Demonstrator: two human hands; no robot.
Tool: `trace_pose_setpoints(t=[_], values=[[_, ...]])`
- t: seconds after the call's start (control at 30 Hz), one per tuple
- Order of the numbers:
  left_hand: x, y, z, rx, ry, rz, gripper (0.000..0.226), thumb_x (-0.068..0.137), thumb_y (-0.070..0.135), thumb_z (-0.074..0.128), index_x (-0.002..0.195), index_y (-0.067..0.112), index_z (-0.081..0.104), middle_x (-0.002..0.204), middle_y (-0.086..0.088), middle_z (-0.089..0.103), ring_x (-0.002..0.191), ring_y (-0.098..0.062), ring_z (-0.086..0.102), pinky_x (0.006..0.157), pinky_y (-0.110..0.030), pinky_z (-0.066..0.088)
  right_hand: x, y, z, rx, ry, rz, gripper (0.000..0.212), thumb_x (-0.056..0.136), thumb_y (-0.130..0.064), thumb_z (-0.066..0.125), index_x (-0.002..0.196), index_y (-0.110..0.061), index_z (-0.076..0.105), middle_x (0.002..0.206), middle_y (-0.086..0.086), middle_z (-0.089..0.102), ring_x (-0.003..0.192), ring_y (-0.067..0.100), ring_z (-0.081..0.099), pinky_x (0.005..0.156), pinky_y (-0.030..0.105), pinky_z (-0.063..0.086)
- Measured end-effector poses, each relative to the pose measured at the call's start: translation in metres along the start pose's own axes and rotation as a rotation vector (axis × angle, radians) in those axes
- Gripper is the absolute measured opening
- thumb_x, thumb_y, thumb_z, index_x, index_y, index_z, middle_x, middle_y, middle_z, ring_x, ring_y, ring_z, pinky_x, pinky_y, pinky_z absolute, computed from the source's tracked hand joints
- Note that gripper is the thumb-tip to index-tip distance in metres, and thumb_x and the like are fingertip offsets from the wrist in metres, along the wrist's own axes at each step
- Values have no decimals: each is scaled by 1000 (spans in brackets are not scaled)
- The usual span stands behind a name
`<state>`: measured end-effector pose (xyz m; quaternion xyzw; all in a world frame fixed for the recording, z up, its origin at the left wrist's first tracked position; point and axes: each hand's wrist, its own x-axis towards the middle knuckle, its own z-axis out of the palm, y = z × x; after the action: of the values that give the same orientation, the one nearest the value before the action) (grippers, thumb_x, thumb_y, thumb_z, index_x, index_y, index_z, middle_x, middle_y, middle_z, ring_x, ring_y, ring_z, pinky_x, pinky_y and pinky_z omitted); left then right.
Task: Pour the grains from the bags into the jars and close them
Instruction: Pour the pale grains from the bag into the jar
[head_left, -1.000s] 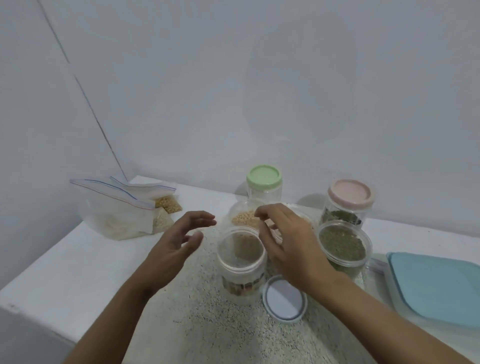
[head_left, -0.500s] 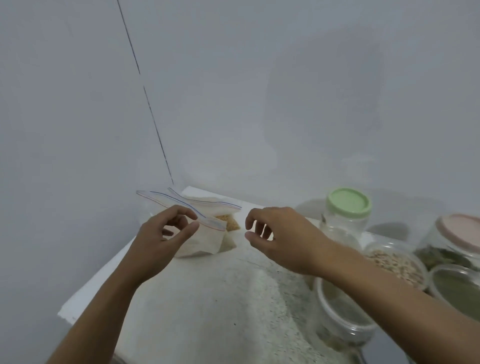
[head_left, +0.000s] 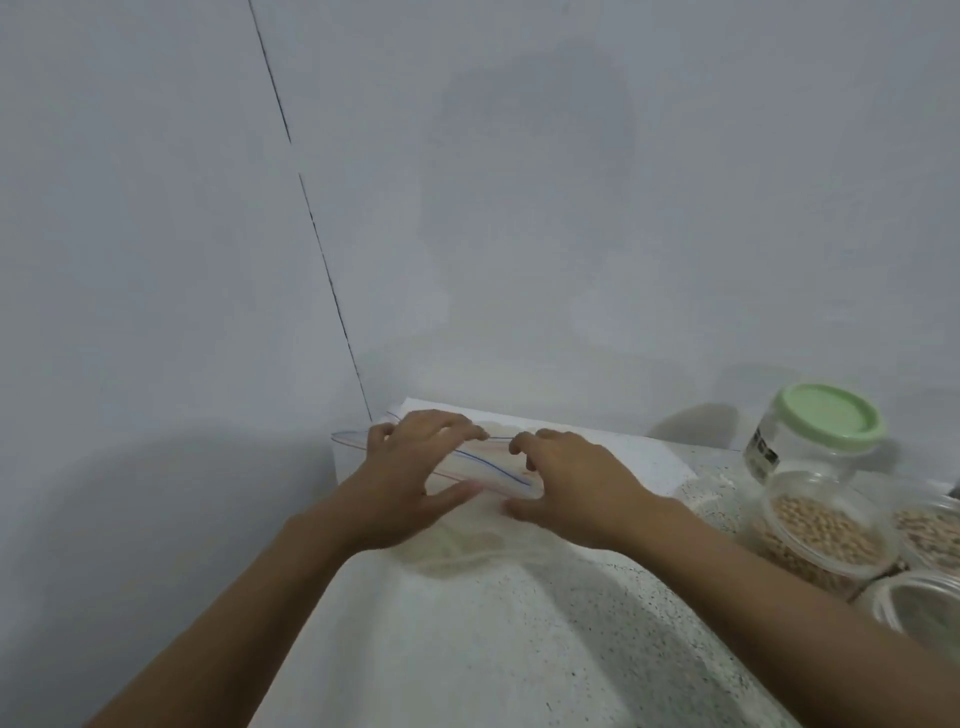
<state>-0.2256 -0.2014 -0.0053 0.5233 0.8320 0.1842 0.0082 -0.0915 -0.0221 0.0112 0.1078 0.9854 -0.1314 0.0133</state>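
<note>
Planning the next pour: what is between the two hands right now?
The head view shows the zip bag: its blue-and-red-lined top spans the gap, held by the left hand and the right hand, above the counter.

The left hand (head_left: 415, 478) and right hand (head_left: 576, 488) hide most of the zip bag (head_left: 478, 462)

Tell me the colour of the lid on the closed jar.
Light green lid, head view.

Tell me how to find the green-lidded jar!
Follow the speckled white counter to its right end. The clear plastic jar with the pale green round lid stands there at the back, nearest the wall. It alone is capped; the clear jar of beige beans before it is open.
</note>
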Motion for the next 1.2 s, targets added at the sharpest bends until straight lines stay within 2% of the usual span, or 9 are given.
trace_pose_setpoints(t=[0.1, 0.2, 0.33, 0.5, 0.6, 0.8, 0.9, 1.0, 1.2], values=[[11, -10, 6, 82, -107, 55, 48, 97, 66, 45, 140, 44, 45, 140, 25, 43, 137, 4, 27, 115, -43, 10, 11, -4, 7, 12, -10, 47, 38, 91, -42, 71, 121, -22, 60, 114, -1, 65, 106, 22, 58, 88, 36, 47], [18, -16, 6, 111, -115, 102, 35, 99, 61, 46, 129, 43, 52, 119, 24, 51, 121, 2, 41, 113, -42, 10, 16, -7, 7, 39, 20, 52, 9, 92, -25, 70, 89, -19, 65, 88, 0, 64, 82, 21, 57, 67, 32, 43], [23, -20, -6, 33, -83, 180, 20, 100, 50, 55, 111, 35, 62, 103, 20, 59, 96, 1, 50, 100, -30, 29, 9, -6, 2, 88, 49, 42, 21, 91, -23, 68, 74, -23, 55, 79, -4, 56, 76, 21, 54, 62, 34, 41], [18, -10, -15, 8, -227, 238, 20, 100, 45, 57, 99, 27, 65, 87, 17, 60, 83, 1, 53, 73, -12, 37, -14, -2, -1, 105, 9, 2, 9, 94, -24, 67, 85, -24, 65, 82, -7, 63, 82, 18, 58, 70, 34, 49], [10, 0, -23, -17, -245, 255, 16, 98, 49, 61, 99, 33, 64, 88, 16, 64, 83, -1, 57, 73, -17, 44, -27, 2, -5, 93, 5, -53, 7, 95, -23, 64, 100, -24, 69, 92, -5, 69, 86, 17, 60, 71, 33, 50], [4, 23, -44, -84, -219, 223, 16, 99, 46, 62, 84, 44, 58, 77, 17, 62, 75, -7, 60, 69, -27, 47, -44, 9, -27, 70, 83, -116, 15, 97, -23, 63, 85, -30, 58, 88, -9, 62, 85, 17, 57, 68, 34, 48], [6, 42, -49, -104, -214, 177, 16, 100, 41, 60, 86, 35, 62, 78, 16, 67, 74, -5, 66, 68, -23, 50, -49, 17, -40, 35, 172, -138, 8, 98, -22, 60, 94, -25, 65, 92, -8, 62, 86, 16, 57, 70, 35, 50], [12, 62, -53, -163, -176, 120, 13, 100, 36, 61, 91, 29, 67, 80, 11, 72, 73, -5, 71, 70, -27, 57, -52, 25, -51, -13, 325, -127, 10, 99, -22, 59, 95, -24, 67, 91, -9, 60, 83, 16, 56, 59, 26, 35], [23, 102, -46, -371, -124, -41, 23, 102, 26, 60, 85, 13, 67, 78, 1, 74, 70, -18, 74, 52, -23, 50, -49, 46, -51, 1, 567, -78, 14, 96, -14, 62, 90, -20, 73, 90, -6, 64, 76, 22, 58, 60, 33, 25]])
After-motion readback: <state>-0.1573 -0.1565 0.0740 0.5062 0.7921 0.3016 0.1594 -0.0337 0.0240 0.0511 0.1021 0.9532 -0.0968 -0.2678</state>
